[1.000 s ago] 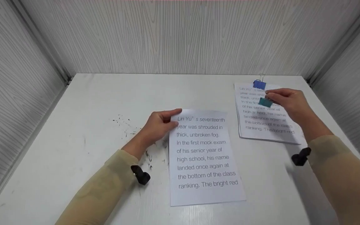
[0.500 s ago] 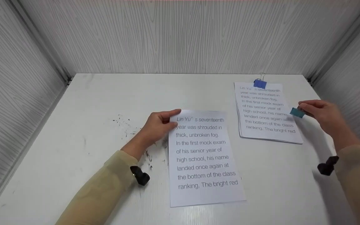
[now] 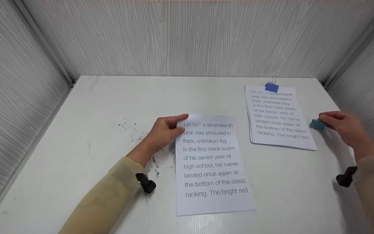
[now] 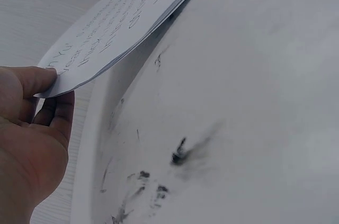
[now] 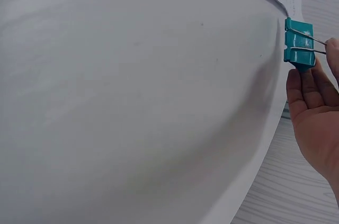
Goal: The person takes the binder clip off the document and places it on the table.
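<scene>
My left hand [image 3: 165,131] pinches the upper left corner of a printed paper stack [image 3: 213,165] between thumb and fingers. In the left wrist view, that corner is lifted off the table, and several sheet edges [image 4: 153,27] show. To the right of a second printed stack, my right hand [image 3: 344,130] holds a teal binder clip [image 3: 317,124] by its wire handles, the thumb on them in the right wrist view. The clip [image 5: 300,43] has nothing in its mouth. A blue binder clip [image 3: 272,87] sits on the top edge of the second stack [image 3: 279,122].
Both stacks lie on a white table [image 3: 125,97] with dark smudges [image 3: 128,130] left of the near stack. Grained panels [image 3: 187,39] enclose the table at the back and both sides. Black devices [image 3: 146,183] are worn on both wrists.
My right hand has moved right and toward me with the teal binder clip, from above the second stack to beside its right edge. My left hand stays on the near stack.
</scene>
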Motion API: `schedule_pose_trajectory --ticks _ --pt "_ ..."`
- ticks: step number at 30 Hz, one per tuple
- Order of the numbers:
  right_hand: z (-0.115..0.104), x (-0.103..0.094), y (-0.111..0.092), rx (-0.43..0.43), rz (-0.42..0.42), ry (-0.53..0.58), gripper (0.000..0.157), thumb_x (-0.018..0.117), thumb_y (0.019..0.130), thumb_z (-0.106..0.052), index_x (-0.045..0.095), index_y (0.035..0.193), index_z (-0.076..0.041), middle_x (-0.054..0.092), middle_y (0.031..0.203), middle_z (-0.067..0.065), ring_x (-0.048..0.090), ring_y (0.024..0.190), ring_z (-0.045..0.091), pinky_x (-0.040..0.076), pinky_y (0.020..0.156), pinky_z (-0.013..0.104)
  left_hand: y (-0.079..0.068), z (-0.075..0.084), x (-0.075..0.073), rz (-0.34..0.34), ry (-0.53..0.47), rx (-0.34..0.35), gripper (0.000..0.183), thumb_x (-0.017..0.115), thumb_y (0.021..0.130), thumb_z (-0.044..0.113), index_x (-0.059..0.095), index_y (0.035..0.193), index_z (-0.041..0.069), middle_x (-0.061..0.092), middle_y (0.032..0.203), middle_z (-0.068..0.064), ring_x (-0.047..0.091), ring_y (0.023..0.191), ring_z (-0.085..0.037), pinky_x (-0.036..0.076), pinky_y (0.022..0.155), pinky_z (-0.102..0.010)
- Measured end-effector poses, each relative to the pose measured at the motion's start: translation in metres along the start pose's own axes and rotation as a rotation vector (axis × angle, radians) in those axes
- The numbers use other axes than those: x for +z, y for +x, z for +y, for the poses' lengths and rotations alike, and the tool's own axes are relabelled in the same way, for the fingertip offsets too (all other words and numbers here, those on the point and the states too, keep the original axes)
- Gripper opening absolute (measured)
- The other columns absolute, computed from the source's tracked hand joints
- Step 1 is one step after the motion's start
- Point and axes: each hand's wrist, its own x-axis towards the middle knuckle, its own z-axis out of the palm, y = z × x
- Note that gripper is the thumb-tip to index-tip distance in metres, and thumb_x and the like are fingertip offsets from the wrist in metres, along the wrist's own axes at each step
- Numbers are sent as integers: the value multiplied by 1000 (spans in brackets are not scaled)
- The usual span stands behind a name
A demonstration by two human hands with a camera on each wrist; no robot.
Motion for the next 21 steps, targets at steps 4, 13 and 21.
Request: schedule_pose_trajectory --ticks 4,13,21 --pt "3 1 2 35 -19 2 60 64 91 -44 56 135 -4 65 100 -23 59 98 1 48 82 11 -1 0 0 6 9 -5 47 66 91 4 62 131 29 68 116 -2 67 98 -20 54 80 -31" --pt "3 3 3 60 -41 18 69 64 90 -48 47 144 -7 59 107 -26 56 101 -4 47 83 10 0 -2 0 -4 -19 8 47 66 91 3 63 131 27 68 115 -3 67 99 -20 55 81 -31" --pt "-11 4 0 148 -47 15 79 60 88 -58 34 153 -22 36 154 2 36 136 19 30 112 37 1 -6 -4 19 0 2 47 66 91 3 62 132 27 67 119 -1 66 101 -19 54 83 -31"
